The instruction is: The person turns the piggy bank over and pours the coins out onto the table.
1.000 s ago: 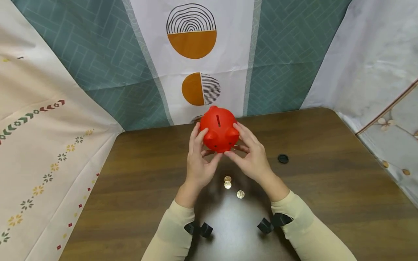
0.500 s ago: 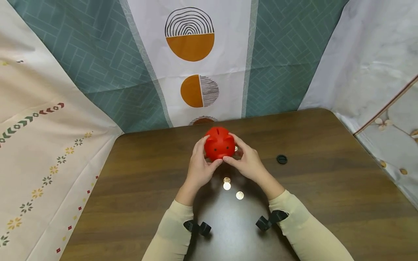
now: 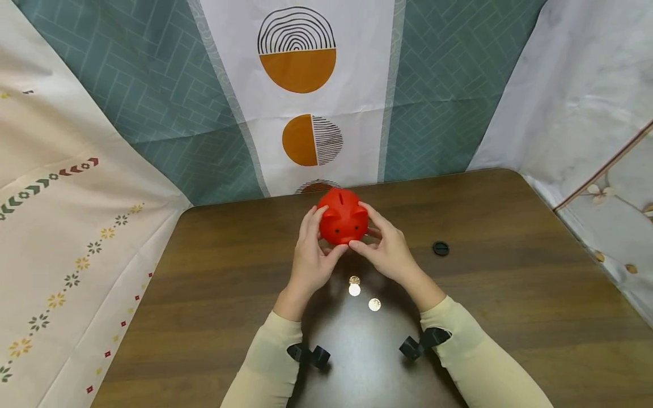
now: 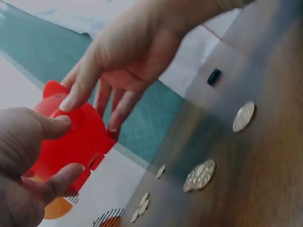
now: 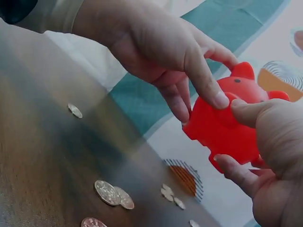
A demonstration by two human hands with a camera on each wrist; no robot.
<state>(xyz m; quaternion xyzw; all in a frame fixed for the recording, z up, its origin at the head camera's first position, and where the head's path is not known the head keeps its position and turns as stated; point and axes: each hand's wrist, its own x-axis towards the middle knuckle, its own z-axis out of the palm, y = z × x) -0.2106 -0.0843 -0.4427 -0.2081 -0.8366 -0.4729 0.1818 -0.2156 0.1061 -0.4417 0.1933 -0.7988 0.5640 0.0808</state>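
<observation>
In the head view a red piggy bank [image 3: 343,222] is held between both hands, its face toward me and a slot on top. The left hand [image 3: 312,258] grips its left side, with the thumb at the snout. On the other side the right hand [image 3: 390,249] holds it, thumb also at the snout. Both wrist views show the piggy bank [image 4: 71,142] raised off the table, thumbs nearly meeting on the snout [image 5: 225,113]. A few gold coins [image 3: 354,290] lie below the hands. Farther right lies a round black plug [image 3: 441,248].
The brown wooden table [image 3: 229,294] runs back to a patterned cloth hanging [image 3: 204,124]. Several more coins [image 5: 167,192] lie on the table beyond the nearer ones in the wrist views. Pale cloths hang at the left and right sides.
A second ago the piggy bank was higher in the head view, with its top toward me. It dipped and tilted so its face shows, then rose slightly. Both hands keep their hold.
</observation>
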